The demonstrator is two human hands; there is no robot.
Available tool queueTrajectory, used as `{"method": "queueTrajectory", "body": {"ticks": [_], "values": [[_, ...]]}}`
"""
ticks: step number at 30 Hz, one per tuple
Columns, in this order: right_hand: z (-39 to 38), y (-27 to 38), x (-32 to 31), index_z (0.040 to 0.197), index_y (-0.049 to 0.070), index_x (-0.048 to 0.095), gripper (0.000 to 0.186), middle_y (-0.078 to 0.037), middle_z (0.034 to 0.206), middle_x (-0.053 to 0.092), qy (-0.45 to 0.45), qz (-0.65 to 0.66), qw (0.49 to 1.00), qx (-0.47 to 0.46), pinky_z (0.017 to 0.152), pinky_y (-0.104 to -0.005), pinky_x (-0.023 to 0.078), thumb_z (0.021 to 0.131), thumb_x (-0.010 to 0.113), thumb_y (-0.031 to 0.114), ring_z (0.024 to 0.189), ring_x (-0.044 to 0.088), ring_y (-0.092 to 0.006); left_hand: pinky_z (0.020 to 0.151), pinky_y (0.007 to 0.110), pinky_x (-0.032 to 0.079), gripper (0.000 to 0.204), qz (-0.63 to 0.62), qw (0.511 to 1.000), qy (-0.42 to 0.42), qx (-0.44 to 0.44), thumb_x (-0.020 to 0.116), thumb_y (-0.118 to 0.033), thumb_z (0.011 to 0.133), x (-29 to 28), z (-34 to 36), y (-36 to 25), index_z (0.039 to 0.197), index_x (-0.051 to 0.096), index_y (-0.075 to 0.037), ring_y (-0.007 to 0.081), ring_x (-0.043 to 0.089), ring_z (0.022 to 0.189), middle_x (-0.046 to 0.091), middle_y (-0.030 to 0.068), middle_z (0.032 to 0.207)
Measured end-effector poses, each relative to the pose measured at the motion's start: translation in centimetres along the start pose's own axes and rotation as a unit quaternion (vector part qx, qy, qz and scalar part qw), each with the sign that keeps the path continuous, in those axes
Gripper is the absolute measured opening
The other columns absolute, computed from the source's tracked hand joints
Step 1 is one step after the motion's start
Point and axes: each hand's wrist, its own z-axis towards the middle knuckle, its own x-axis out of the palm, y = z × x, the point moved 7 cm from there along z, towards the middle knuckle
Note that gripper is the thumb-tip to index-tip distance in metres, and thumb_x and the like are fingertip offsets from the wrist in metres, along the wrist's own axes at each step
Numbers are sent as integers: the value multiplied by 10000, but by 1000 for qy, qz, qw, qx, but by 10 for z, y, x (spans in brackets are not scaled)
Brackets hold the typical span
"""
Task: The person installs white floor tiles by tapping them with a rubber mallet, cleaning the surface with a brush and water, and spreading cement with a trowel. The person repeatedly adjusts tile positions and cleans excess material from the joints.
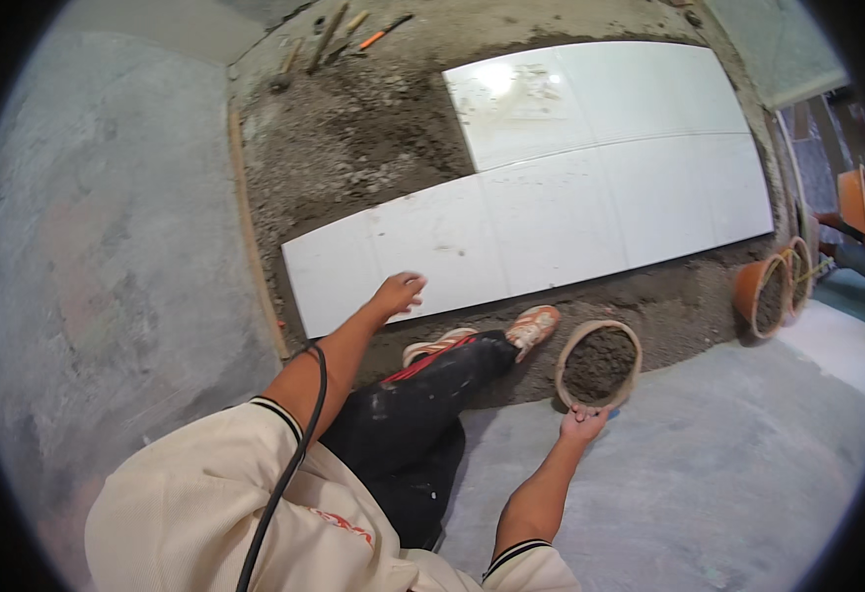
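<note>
My right hand (583, 423) grips the near rim of a round orange-brown bucket (636, 347), which is filled with dark, wet mortar (598, 363). A small bit of blue shows beside that hand. Above the near edge of the large white tiles (551, 227), my left hand (399, 294) hangs with loosely bent fingers and nothing in it. Whether it touches the tile surface, I cannot tell. My shoes (531, 331) stand between the tiles and the bucket.
Rough grey mortar (383, 133) lies left of the far tiles. Long-handled tools (328, 37) and an orange-and-black tool (385, 33) rest at the far left. Two more buckets (763, 296) stand at the right, near another person's arm (842, 227) and an orange container (855, 200).
</note>
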Motion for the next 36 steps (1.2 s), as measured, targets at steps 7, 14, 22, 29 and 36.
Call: {"method": "queueTrajectory", "body": {"ticks": [7,14,22,29,36], "values": [[-8,-43,-20,906,154,418,414,15,615,310,-44,-44,997,-42,538,-357,378,1071,535,515,479,312,-147,921,385,538,509,108,989,-83,58,623,-388,1035,-243,-31,-15,1447,576,-92,202,677,1103,693,84,1265],[-9,-33,23,888,143,421,417,20,613,293,-2,-85,996,-32,575,-369,373,1060,581,489,514,289,-152,840,359,531,528,-147,960,-236,-30,524,-506,1054,-451,-75,32,1378,571,-91,194,679,1032,683,66,1151],[-236,-77,154,1070,87,566,320,61,638,313,2,-179,977,-111,462,-306,276,1056,631,400,501,313,-73,846,329,533,529,-10,983,-180,33,479,-506,1076,-529,-44,-59,1367,633,-93,154,692,950,732,64,1103],[-430,-266,297,822,166,509,336,90,567,314,72,-345,936,-17,436,-270,191,1069,620,364,449,259,-46,904,341,510,516,-125,983,102,-86,546,-490,1058,-430,217,-5,1420,586,-125,156,649,1064,680,19,1193],[-527,-306,404,766,189,415,407,79,548,260,197,-399,888,117,504,-323,306,1078,581,391,439,243,-100,992,404,492,775,-296,931,126,-171,488,-714,1000,-464,254,46,1521,473,-140,205,614,1174,631,57,1341]]}}
